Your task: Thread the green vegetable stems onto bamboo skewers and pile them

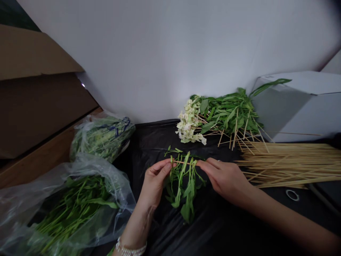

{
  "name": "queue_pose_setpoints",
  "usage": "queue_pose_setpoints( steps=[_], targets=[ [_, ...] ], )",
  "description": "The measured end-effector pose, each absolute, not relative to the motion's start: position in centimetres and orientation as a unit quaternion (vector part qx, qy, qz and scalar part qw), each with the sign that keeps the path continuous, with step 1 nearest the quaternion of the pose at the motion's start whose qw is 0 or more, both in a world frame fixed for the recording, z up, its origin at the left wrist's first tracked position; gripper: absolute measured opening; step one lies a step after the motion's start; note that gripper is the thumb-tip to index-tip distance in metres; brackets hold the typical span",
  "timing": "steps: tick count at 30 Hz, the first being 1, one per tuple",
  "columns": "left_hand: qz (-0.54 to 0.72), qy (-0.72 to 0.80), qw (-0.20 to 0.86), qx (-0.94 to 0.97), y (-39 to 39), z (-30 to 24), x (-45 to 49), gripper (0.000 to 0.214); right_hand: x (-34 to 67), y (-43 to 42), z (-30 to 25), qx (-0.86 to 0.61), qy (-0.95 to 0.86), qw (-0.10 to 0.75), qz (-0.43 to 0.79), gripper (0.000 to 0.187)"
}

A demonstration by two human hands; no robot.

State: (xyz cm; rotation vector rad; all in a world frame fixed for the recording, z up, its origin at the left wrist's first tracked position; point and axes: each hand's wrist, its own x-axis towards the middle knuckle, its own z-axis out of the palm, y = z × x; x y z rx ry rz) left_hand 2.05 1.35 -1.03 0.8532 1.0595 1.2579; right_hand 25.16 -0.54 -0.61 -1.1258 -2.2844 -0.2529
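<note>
Left hand: The left hand is pinching the near-left end of a thin skewer between thumb and forefinger (a beaded bracelet is circling the wrist).
Right hand: The right hand is closing its fingertips at the skewer's opposite end; whether they are also gripping a stem, one cannot tell.
Skewer: It is spanning the gap between both hands, roughly level, above a black sheet.
Threaded greens: Leafy stems are hanging downward from the skewer between the hands.
Rear pile: Leafy bundles on sticks are lying against the wall, with pale ruffled clumps showing at the left end.
Loose sticks: A stack is lying beyond the right hand, near a small ring.
Bags: An open clear bag is holding more greens at left; a second bag is resting behind it.
</note>
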Motion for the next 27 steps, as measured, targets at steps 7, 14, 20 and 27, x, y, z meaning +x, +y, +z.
queue_pose_setpoints(
  steps=[7, 14, 20, 27],
  targets=[
    [0.530, 0.479, 0.590, 0.377, 1.4, -0.7, 2.1, 0.028, 25.1, -0.6, -0.7, -0.408, -0.860, 0.292, -0.096, 0.033],
    [0.508, 0.459, 0.640, 0.349, 1.1, -0.6, 2.3, 0.026, 24.8, -0.7, -1.0, -0.401, -0.865, 0.291, -0.085, 0.034],
    [0.498, 0.456, 0.653, 0.342, 1.3, -1.0, 2.4, 0.024, 24.5, -0.8, -1.4, -0.406, -0.860, 0.295, -0.089, 0.035],
    [0.487, 0.459, 0.651, 0.359, 1.3, -1.2, 2.0, 0.022, 24.4, -0.8, -2.0, -0.400, -0.864, 0.299, -0.063, 0.036]
  ],
)
